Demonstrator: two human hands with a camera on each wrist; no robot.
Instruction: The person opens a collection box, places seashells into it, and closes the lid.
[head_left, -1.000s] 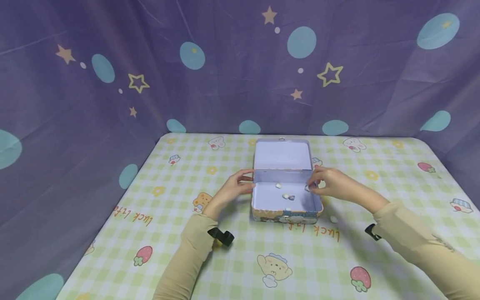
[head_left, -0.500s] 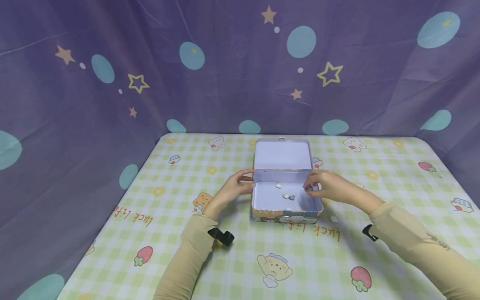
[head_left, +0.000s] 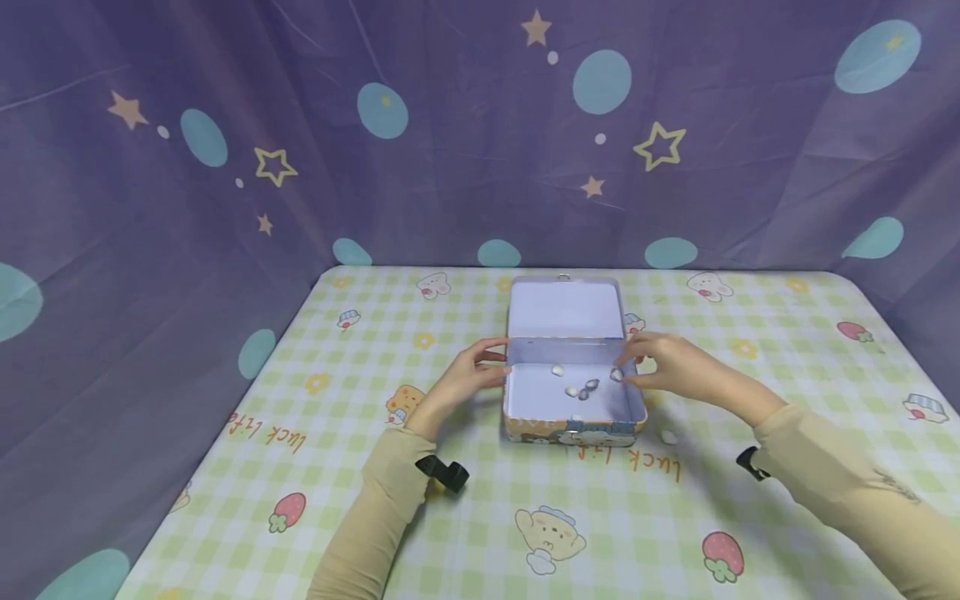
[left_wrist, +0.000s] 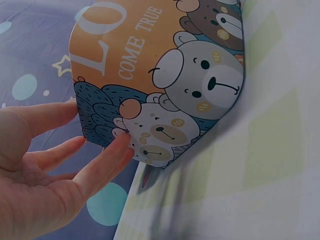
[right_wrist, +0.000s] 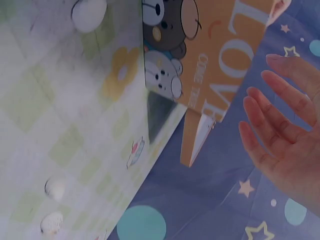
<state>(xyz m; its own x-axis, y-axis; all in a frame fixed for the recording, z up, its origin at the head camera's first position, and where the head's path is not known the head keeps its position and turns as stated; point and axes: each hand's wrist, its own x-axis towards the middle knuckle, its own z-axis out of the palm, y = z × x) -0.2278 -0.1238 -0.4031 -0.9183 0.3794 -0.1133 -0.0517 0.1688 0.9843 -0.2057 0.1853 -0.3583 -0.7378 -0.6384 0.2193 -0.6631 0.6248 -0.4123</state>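
A tin box (head_left: 573,410) with printed bears stands with its lid (head_left: 566,308) folded back. Several small seashells lie on its white floor, among them a white shell (head_left: 557,370) and a purplish shell (head_left: 592,384). My left hand (head_left: 472,371) touches the box's left wall with extended fingers; the left wrist view has its fingertips against the printed side. My right hand (head_left: 667,367) is at the right rim, fingers spread and slightly bent, holding nothing in the right wrist view (right_wrist: 285,120). Near its fingertips, inside the box, lies another shell (head_left: 617,375).
A white shell (head_left: 668,437) lies on the checked tablecloth (head_left: 622,517) to the right of the box. Two more shells, one a pale shell (right_wrist: 55,189), show on the cloth in the right wrist view. A purple patterned curtain (head_left: 480,150) hangs behind and at the sides.
My right hand dipped into the box, let go of shells there, and drew back to the right rim. Two more shells now show on the box floor. My left hand stayed put.
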